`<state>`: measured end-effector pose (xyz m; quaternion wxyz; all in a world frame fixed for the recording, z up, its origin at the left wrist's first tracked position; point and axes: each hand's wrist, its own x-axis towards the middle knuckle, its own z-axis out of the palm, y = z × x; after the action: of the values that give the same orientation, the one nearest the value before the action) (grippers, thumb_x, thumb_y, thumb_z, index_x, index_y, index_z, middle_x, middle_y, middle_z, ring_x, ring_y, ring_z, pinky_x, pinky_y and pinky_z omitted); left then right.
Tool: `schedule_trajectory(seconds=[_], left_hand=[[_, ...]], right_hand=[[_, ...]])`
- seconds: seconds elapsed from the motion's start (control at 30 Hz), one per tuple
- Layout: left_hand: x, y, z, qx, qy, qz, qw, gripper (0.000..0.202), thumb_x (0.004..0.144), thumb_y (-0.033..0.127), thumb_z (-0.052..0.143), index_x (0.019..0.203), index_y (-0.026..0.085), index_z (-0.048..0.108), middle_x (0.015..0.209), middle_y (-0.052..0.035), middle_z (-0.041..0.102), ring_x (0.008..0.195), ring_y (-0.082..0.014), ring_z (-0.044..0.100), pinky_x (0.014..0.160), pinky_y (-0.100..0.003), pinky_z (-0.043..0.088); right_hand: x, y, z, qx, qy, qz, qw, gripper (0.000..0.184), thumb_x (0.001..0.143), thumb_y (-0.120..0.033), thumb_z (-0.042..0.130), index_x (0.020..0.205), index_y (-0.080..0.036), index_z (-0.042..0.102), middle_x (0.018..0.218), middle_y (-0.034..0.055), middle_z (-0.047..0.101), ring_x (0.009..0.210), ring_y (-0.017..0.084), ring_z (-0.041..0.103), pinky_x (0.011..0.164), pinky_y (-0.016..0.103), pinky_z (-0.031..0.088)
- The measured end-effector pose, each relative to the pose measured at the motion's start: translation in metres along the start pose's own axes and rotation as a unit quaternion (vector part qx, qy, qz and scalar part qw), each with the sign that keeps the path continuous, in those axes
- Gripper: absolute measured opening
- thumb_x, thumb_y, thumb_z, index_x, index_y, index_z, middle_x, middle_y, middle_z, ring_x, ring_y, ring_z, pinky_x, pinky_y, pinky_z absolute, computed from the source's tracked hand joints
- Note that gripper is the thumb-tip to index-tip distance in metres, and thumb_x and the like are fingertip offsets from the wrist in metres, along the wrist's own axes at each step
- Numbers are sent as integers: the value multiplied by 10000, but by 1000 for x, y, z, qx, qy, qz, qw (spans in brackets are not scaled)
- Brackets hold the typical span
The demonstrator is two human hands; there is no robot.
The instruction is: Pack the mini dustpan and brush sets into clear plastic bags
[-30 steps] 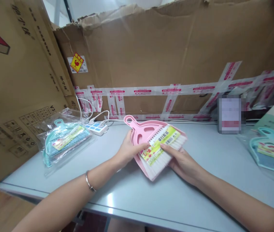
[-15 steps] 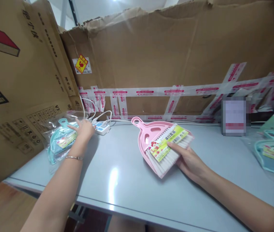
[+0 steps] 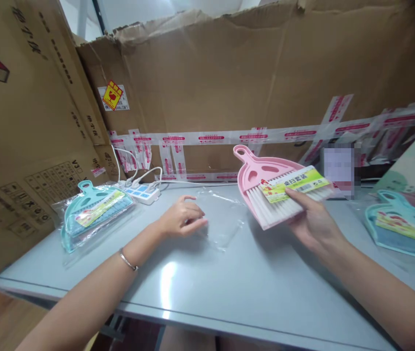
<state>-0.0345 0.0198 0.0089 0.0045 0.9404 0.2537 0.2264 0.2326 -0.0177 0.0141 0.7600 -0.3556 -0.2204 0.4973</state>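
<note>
My right hand (image 3: 311,222) holds a pink dustpan (image 3: 262,180) with a white brush and a yellow-green label tucked in it, lifted a little above the grey table (image 3: 207,287). My left hand (image 3: 182,218) rests near the table's middle, its fingers pinching the edge of an empty clear plastic bag (image 3: 222,219) that lies flat between the two hands. A bracelet sits on my left wrist.
A teal dustpan set in a plastic bag (image 3: 92,210) lies at the left. Another teal set (image 3: 401,226) lies at the right edge. A white power strip (image 3: 143,193) with cables sits at the back. Taped cardboard sheets (image 3: 229,83) wall the table's back and left.
My left hand came back from the bagged teal set at the left with a clear bag, now laid on the table. My right hand lifted the pink dustpan up and to the right.
</note>
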Motion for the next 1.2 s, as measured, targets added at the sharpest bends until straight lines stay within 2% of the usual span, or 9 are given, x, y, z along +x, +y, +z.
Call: schedule_trajectory(seconds=[0.13, 0.23, 0.3, 0.43, 0.57, 0.63, 0.83, 1.07, 1.2], left_hand=[[4, 7, 3, 37, 68, -131, 988, 335, 888, 406, 390, 711, 173, 553, 796, -54, 648, 786, -173, 596, 814, -365, 420], [10, 27, 15, 71, 1, -189, 979, 409, 795, 541, 503, 911, 152, 548, 932, -88, 604, 837, -218, 571, 753, -364, 449], [12, 38, 25, 106, -59, -203, 972, 439, 777, 541, 527, 961, 142, 539, 991, -106, 586, 871, -244, 565, 753, -377, 457], [15, 41, 35, 159, -122, -240, 950, 261, 831, 317, 479, 1003, 131, 543, 1043, -122, 578, 942, -252, 572, 734, -341, 468], [13, 25, 27, 163, -168, -293, 927, 208, 841, 162, 386, 918, 153, 579, 968, -96, 618, 834, -221, 624, 652, -306, 459], [12, 16, 20, 166, -154, -315, 922, 212, 838, 149, 381, 910, 157, 581, 947, -93, 631, 817, -222, 630, 653, -309, 454], [8, 1, 3, 177, -36, -340, 923, 175, 830, 163, 408, 874, 157, 577, 875, -87, 659, 795, -210, 622, 663, -302, 442], [9, 3, 1, 197, -37, -366, 909, 161, 818, 190, 426, 836, 170, 584, 829, -74, 683, 754, -215, 635, 585, -279, 403], [11, 4, -6, 194, -35, -384, 902, 161, 823, 192, 424, 842, 171, 582, 834, -73, 688, 764, -222, 638, 586, -283, 405]], right_hand=[[1, 5, -3, -22, -8, 21, 999, 347, 710, -38, 620, 1028, -176, 635, 1021, 39, 699, 851, 167, 679, 692, 243, 589], [1, 11, -5, -39, -25, 33, 998, 330, 702, -60, 640, 1004, -190, 634, 995, 31, 707, 880, 179, 679, 738, 259, 584], [1, 14, -6, -53, -27, 40, 997, 327, 704, -75, 643, 1003, -206, 630, 978, 20, 711, 886, 183, 680, 765, 280, 580], [1, 15, -5, -83, -13, 68, 994, 330, 707, -90, 632, 1014, -213, 624, 970, 21, 714, 858, 194, 687, 761, 311, 585], [0, 14, -5, -107, -18, 105, 989, 332, 711, -100, 623, 1026, -204, 620, 977, 42, 715, 830, 213, 694, 729, 327, 594], [0, 14, -6, -118, -22, 124, 985, 325, 714, -95, 610, 1027, -185, 617, 960, 61, 718, 801, 222, 698, 710, 339, 598], [-6, 16, -6, -181, -54, 186, 964, 293, 712, -65, 602, 999, -123, 627, 893, 110, 725, 716, 222, 702, 634, 305, 596], [-14, 18, -3, -214, -87, 243, 942, 245, 715, -68, 603, 951, -116, 648, 805, 105, 729, 660, 222, 700, 648, 315, 589], [-18, 13, -2, -227, -102, 268, 930, 215, 732, -75, 591, 935, -109, 652, 789, 111, 728, 632, 231, 697, 570, 311, 584]])
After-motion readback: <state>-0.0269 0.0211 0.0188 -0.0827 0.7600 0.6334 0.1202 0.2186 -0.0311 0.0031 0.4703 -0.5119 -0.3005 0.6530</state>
